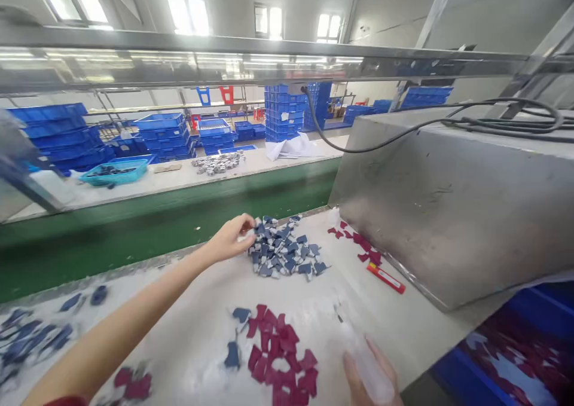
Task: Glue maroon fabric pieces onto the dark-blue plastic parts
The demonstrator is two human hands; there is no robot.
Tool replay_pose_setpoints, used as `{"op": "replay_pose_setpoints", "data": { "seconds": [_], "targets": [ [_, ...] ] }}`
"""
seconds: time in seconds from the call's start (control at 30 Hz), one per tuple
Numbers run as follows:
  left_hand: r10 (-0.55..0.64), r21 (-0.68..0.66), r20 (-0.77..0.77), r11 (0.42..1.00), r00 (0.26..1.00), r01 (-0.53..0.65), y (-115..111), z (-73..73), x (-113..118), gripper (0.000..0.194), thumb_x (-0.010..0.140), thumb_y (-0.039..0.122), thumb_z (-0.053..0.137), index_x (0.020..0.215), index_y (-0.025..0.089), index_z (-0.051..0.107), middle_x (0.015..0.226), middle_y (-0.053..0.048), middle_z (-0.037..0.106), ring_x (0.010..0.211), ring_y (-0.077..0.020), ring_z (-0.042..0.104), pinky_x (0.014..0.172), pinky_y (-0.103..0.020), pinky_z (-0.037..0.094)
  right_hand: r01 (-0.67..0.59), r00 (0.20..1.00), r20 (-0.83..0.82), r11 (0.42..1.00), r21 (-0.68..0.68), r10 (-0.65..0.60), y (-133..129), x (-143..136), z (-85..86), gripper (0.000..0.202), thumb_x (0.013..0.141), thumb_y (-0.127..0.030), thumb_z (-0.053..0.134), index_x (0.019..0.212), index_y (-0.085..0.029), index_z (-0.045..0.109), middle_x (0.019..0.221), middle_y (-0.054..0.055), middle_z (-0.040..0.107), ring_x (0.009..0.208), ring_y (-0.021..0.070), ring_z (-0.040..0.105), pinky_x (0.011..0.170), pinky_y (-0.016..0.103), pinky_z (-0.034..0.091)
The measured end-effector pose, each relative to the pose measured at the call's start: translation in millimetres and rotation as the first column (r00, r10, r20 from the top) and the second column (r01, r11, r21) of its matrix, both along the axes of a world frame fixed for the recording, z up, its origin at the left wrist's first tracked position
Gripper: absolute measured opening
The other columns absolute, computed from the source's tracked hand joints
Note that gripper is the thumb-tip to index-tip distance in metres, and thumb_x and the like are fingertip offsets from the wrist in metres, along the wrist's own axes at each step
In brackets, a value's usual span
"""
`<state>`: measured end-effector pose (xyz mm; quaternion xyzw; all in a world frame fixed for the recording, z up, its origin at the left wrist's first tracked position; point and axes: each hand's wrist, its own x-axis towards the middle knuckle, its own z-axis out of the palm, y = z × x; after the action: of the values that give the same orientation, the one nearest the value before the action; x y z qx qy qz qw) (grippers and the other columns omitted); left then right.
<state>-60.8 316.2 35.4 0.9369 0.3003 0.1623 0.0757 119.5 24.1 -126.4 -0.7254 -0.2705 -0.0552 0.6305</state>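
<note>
My left hand (233, 237) reaches to the left edge of a heap of small blue-and-white moulded pieces (284, 247). Its fingers and thumb are curled towards each other; a whitish bit shows between them, too small to name. Low on the right, my right hand (374, 373) is wrapped round the pale translucent handle of a thin-tipped tool (361, 352), blurred by motion. Between the hands lie dark red pieces (280, 349) in a loose cluster, with two blue pieces (232, 355) at its left side.
A red-and-yellow stick-like packet (386, 278) lies beside a large metal box (448, 214). More blue pieces (31, 337) spread at left. A blue crate (457, 370) with red scraps stands below right. A metal beam (201, 65) crosses overhead; a black cable (359, 150) hangs down.
</note>
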Motion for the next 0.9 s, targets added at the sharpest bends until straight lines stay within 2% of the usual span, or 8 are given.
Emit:
{"op": "replay_pose_setpoints", "data": {
  "seconds": [0.1,0.17,0.27,0.33,0.43,0.6,0.77,0.9],
  "targets": [
    [0.091,-0.29,0.191,0.956,0.977,-0.032,-79.7,-19.2,-67.8,0.011,0.093,0.032,0.054,0.097,0.021,0.056,0.093,-0.003,0.067,0.082,-0.0179,0.063,0.076,-0.029,0.052,-0.014,0.993,-0.114,1.0,0.024,0.017,-2.9,-3.1,8.3,0.054,0.073,-0.062,0.076,0.095,-0.013,0.072,0.088,0.012,0.075,0.073,0.0239,0.07,0.061,0.031,0.057],
    [0.203,-0.404,0.231,0.91,0.952,-0.097,-128.5,-40.1,-97.4,0.013,0.093,0.033,0.054,0.098,0.022,0.058,0.094,-0.003,0.069,0.084,-0.0194,0.064,0.078,-0.031,0.052,-0.02,0.982,-0.187,0.999,0.034,0.026,-5.3,-5.3,13.1,0.058,0.069,-0.062,0.078,0.097,-0.012,0.072,0.091,0.013,0.074,0.074,0.0242,0.069,0.062,0.032,0.058],
    [0.39,-0.474,0.248,0.847,0.887,-0.24,-185.4,-71.5,-120.8,0.014,0.093,0.029,0.054,0.102,0.022,0.061,0.099,-0.006,0.071,0.092,-0.0226,0.065,0.084,-0.036,0.051,-0.028,0.967,-0.252,0.997,0.073,0.045,-8.4,-14.5,18.0,0.057,0.067,-0.059,0.081,0.097,-0.011,0.071,0.089,0.012,0.073,0.066,0.0217,0.067,0.059,0.033,0.057],
    [0.482,-0.469,0.232,0.816,0.845,-0.337,-209.7,-86.7,-127.2,0.012,0.091,0.024,0.057,0.101,0.022,0.063,0.102,-0.007,0.072,0.098,-0.0256,0.064,0.087,-0.04,0.05,-0.088,0.961,-0.255,0.992,0.087,0.107,-10.0,-27.2,21.3,0.053,0.069,-0.057,0.08,0.094,-0.011,0.071,0.086,0.012,0.073,0.06,0.0193,0.066,0.056,0.031,0.056],
    [0.576,-0.414,0.143,0.773,0.805,-0.48,-229.7,-99.1,-129.8,0.011,0.085,0.019,0.066,0.095,0.023,0.068,0.102,-0.007,0.074,0.103,-0.0307,0.062,0.091,-0.048,0.044,-0.268,0.936,-0.211,0.959,0.089,0.282,-11.4,-54.6,27.5,0.047,0.073,-0.054,0.078,0.092,-0.012,0.072,0.084,0.012,0.074,0.063,0.0211,0.069,0.056,0.031,0.058],
    [0.653,-0.407,0.095,0.714,0.751,-0.569,-249.1,-111.3,-125.4,0.011,0.085,0.016,0.07,0.093,0.024,0.071,0.097,-0.003,0.077,0.1,-0.0288,0.064,0.09,-0.046,0.039,-0.58,0.809,-0.094,0.814,0.028,0.58,-7.6,-99.7,33.8,0.033,0.078,-0.046,0.075,0.088,-0.014,0.075,0.076,0.01,0.077,0.06,0.0216,0.072,0.053,0.027,0.06],
    [0.695,-0.41,0.192,0.698,0.693,-0.587,-261.3,-120.9,-120.0,0.011,0.085,0.016,0.072,0.093,0.024,0.072,0.09,-0.001,0.076,0.095,-0.025,0.066,0.085,-0.04,0.039,-0.654,0.756,-0.017,0.754,-0.058,0.654,1.2,-117.8,34.0,0.028,0.082,-0.042,0.072,0.087,-0.015,0.076,0.073,0.007,0.077,0.057,0.0205,0.073,0.053,0.026,0.06],
    [0.702,-0.431,0.213,0.691,0.679,-0.58,-261.3,-121.2,-119.5,0.013,0.083,0.015,0.075,0.09,0.025,0.073,0.088,0.0,0.076,0.093,-0.0244,0.066,0.086,-0.04,0.037,-0.661,0.742,0.072,0.745,-0.085,0.666,5.4,-118.8,37.6,0.025,0.084,-0.039,0.071,0.087,-0.015,0.076,0.075,0.008,0.078,0.06,0.0212,0.074,0.057,0.027,0.061]
  ]
}}
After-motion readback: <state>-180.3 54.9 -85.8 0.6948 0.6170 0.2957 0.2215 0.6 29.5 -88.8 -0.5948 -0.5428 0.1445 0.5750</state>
